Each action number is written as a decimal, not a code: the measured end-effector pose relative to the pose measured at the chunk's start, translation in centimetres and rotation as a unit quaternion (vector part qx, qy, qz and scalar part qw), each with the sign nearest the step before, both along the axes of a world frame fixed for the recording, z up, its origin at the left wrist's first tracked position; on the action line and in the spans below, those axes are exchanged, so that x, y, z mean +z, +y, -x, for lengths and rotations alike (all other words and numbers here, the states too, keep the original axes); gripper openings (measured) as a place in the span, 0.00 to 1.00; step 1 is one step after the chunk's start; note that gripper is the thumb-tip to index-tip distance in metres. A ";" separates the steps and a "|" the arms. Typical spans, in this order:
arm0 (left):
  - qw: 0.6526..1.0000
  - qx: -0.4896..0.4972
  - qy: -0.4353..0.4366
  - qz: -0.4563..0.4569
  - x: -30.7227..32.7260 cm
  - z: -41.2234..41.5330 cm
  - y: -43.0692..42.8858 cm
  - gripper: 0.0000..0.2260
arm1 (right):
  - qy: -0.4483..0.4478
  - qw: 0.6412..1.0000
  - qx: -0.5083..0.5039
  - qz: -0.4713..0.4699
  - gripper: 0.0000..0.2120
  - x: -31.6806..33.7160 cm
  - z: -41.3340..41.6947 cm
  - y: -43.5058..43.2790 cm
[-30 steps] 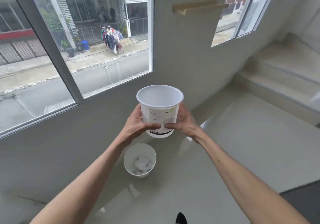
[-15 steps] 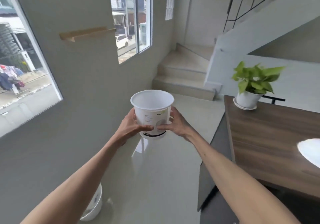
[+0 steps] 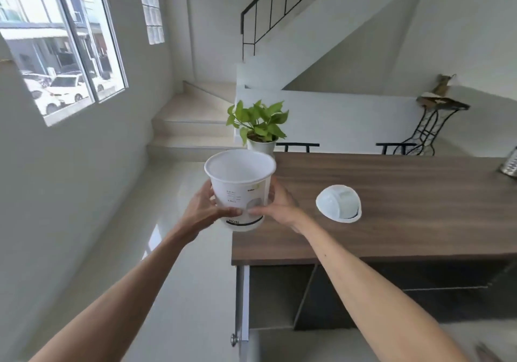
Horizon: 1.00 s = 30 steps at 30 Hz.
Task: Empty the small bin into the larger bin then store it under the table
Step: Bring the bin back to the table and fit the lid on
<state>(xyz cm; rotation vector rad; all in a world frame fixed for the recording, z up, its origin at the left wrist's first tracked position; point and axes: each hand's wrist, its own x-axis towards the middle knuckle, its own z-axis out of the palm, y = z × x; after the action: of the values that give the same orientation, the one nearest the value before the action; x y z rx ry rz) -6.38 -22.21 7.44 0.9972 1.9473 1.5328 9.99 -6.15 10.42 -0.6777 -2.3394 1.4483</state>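
Note:
I hold the small white bin (image 3: 240, 185) upright in front of me, its inside showing nothing. My left hand (image 3: 205, 210) grips its lower left side and my right hand (image 3: 279, 207) grips its lower right side. The bin hangs over the left end of the brown wooden table (image 3: 405, 193). A white domed bin lid (image 3: 338, 203) lies on the tabletop to the right of my right hand. The larger bin is out of view.
A potted green plant (image 3: 258, 126) stands on the table's far left corner, right behind the bin. Dark space opens under the table (image 3: 419, 291) beside a white leg (image 3: 242, 305). Stairs (image 3: 193, 126) rise at the back; windows (image 3: 64, 45) line the left wall.
My view has swung right, from the window wall and the larger floor bin to the table. Both hands have kept their grip on the small bin, carrying it over the table's left end.

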 end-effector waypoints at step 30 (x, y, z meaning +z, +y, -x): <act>0.997 -0.031 0.039 0.066 -4.9 -1.9 20.4 0.43 | -0.067 0.992 -0.106 0.030 0.45 -5.5 -3.1 18.0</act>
<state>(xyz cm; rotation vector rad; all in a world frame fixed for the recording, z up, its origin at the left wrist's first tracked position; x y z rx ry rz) -4.46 -1.76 2.53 1.0648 2.0230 1.3303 13.13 11.90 4.87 -1.0347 -2.2458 1.4234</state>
